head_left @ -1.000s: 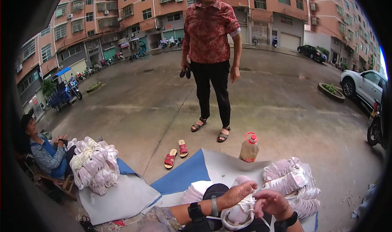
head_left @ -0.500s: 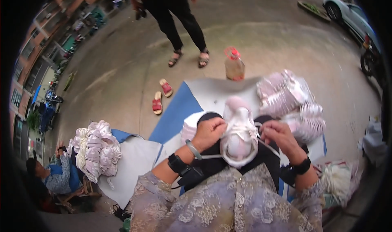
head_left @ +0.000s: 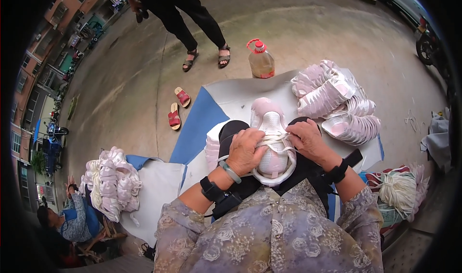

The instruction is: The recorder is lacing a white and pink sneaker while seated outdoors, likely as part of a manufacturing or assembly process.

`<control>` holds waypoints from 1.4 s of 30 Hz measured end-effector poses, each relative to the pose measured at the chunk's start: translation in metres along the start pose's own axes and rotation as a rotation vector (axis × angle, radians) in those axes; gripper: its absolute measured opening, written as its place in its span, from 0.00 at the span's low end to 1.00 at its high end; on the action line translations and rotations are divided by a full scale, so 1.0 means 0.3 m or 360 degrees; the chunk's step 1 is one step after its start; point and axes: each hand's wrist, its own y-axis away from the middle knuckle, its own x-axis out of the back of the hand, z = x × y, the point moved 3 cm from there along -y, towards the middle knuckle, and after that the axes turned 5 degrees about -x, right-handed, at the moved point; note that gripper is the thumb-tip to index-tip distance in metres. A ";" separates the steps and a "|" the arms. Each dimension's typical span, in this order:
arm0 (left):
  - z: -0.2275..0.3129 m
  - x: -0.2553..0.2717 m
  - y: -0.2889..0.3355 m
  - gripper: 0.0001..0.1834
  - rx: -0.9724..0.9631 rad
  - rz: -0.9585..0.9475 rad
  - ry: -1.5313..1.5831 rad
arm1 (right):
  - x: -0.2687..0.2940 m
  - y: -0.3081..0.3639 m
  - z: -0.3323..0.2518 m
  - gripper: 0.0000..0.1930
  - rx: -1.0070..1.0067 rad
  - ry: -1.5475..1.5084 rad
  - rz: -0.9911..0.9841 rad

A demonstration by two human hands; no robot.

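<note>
A pale pink and white shoe upper [head_left: 273, 161] rests on my lap between my knees, with a white shoelace [head_left: 275, 137] crossing its middle. My left hand [head_left: 244, 152] lies along its left side, fingers closed on the lace near the eyelets. On the opposite side my right hand [head_left: 307, 137] pinches the lace at the upper's edge. The fingertips of both hands partly hide the lace ends. A loose loop of lace hangs over the near half of the upper.
Stacked pink-and-white shoe uppers [head_left: 353, 121] lie right on a white and blue sheet [head_left: 204, 116]. Beyond stands a red-capped bottle [head_left: 262, 63]. Red slippers [head_left: 174, 116], a standing person [head_left: 185, 13] and a seated person [head_left: 77, 220] are left. White laces [head_left: 397, 193] bundle at right.
My right hand has come inward from the shoe's right side, where it held the lace stretched out, to the lacing. My left hand has turned more over the upper. The whole view has shifted.
</note>
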 end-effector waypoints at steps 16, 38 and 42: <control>0.006 -0.020 -0.016 0.19 0.0243 -0.0051 0.0023 | 0.037 -0.023 -0.028 0.10 -0.0694 -0.0287 -0.0581; 0.009 0.042 -0.004 0.03 -0.0641 0.0096 -0.0468 | 0.074 -0.016 0.011 0.09 -0.0876 -0.1525 -0.0609; -0.025 0.124 0.054 0.03 -0.0720 0.0094 -0.0656 | 0.059 0.006 0.043 0.11 -0.0961 -0.1797 -0.0522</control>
